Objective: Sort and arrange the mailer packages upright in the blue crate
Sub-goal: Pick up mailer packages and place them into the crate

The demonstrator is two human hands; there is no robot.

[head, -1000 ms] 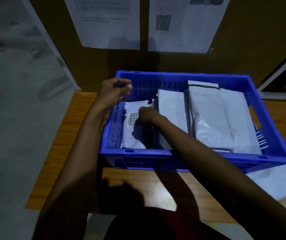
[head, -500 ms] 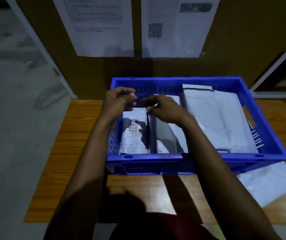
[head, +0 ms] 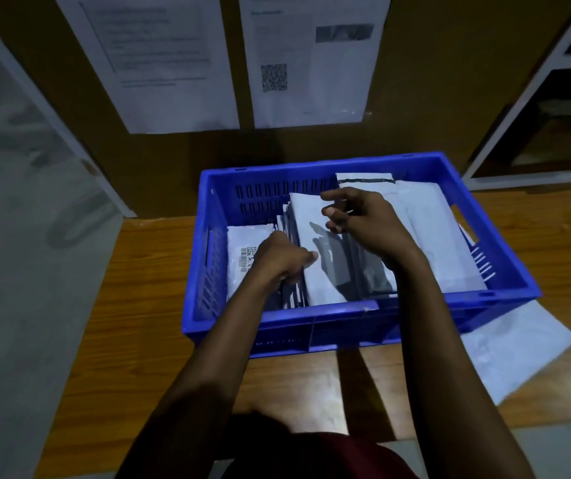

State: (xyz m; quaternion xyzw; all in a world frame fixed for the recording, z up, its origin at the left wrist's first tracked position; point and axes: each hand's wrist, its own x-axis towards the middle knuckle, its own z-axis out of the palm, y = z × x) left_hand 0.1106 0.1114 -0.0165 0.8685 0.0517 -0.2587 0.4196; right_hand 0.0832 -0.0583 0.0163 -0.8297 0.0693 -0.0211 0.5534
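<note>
The blue crate (head: 346, 316) stands on the wooden table. A white mailer with a barcode label (head: 242, 267) lies at its left end. Several thin mailers (head: 289, 219) stand on edge in the middle, with a wider white mailer (head: 315, 250) leaning on them. Large white mailers (head: 432, 233) fill the right side. My left hand (head: 280, 261) reaches down into the crate, its fingers curled round the thin upright mailers and its thumb against the wider one. My right hand (head: 363, 219) hovers over the middle mailers with loosely curled fingers, holding nothing that I can see.
One more white mailer (head: 505, 350) lies flat on the table, partly under the crate's right front corner. Behind the crate a brown board (head: 415, 98) carries two printed sheets. Grey floor lies left of the table's edge.
My left hand dropped from the crate's back left corner down onto the middle mailers and took hold of them. My right hand shifted right and lifted off them.
</note>
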